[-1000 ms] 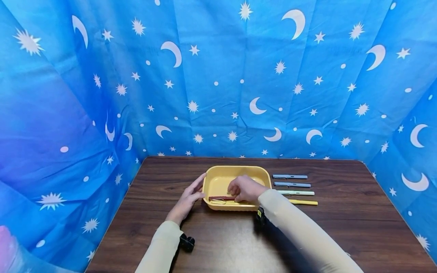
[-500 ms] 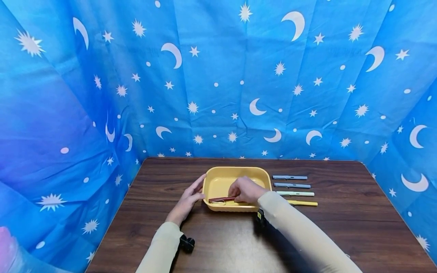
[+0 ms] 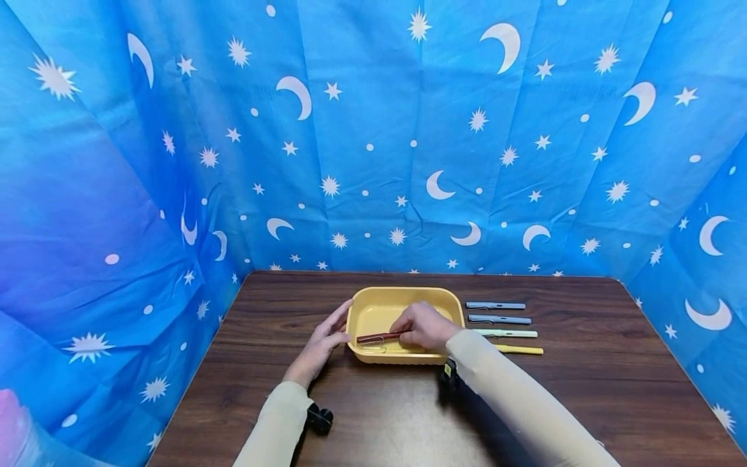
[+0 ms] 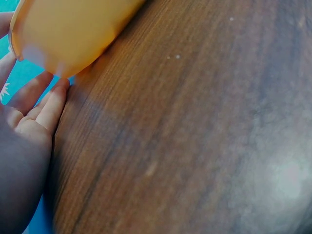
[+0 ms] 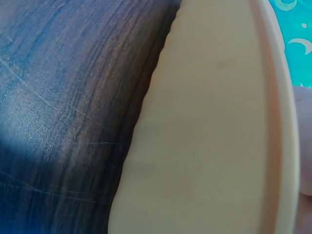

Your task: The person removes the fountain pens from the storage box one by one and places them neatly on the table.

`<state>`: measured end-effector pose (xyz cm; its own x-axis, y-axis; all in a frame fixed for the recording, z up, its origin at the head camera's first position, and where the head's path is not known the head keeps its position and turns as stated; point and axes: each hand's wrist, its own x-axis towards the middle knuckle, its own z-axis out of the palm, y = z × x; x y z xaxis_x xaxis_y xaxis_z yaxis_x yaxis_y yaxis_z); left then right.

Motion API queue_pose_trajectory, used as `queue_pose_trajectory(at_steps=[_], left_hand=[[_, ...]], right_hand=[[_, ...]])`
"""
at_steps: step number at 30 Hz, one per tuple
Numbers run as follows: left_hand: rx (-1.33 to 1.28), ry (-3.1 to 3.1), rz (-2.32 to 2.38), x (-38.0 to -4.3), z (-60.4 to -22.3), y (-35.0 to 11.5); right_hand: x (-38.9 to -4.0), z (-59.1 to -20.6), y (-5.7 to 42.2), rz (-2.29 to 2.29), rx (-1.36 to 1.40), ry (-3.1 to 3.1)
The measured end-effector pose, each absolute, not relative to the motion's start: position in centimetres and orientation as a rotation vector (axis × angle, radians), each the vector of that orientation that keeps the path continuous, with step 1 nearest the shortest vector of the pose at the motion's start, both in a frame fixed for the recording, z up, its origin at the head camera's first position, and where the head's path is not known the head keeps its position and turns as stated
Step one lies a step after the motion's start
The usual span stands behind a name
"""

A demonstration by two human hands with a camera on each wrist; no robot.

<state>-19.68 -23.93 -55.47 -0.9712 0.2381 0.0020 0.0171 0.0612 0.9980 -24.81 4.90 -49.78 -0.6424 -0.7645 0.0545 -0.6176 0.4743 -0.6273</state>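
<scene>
A yellow rectangular tub (image 3: 403,358) stands on the table. My right hand (image 3: 428,326) reaches into it and pinches a dark red pen (image 3: 376,338) near its right end; the pen lies slightly tilted, its clip end to the left. Below it a wire clip (image 3: 379,349) shows in the tub, its body hard to make out. My left hand (image 3: 318,347) touches the tub's left side with fairly straight fingers. In the left wrist view, fingertips (image 4: 61,87) meet the tub's outer wall (image 4: 73,29). The right wrist view shows mostly the tub's outside (image 5: 204,122), with a sliver of hand.
Right of the tub, two blue-grey pens (image 3: 496,305), a pale green pen (image 3: 510,333) and a yellow pen (image 3: 522,350) lie in a row, the last two partly hidden by the right arm. A blue moon-and-star curtain (image 3: 373,130) surrounds the brown table (image 3: 397,415).
The right hand now has the red pen's right end raised a little, so the pen slants where it lay level. The left hand stays at the tub. The head view has shifted slightly.
</scene>
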Motion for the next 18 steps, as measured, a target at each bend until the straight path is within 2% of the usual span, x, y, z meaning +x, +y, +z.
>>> queue_pose_trajectory(at_steps=[9, 18], left_hand=[[0.264, 2.157, 2.039, -19.7, -55.5, -23.9], [0.254, 2.167, 2.033, -19.7, -55.6, -23.9]], right_hand=[[-24.9, -49.8, 7.0, -1.059, -1.258, 2.576], [-24.9, -49.4, 9.2, -1.166, -1.17, 2.647]])
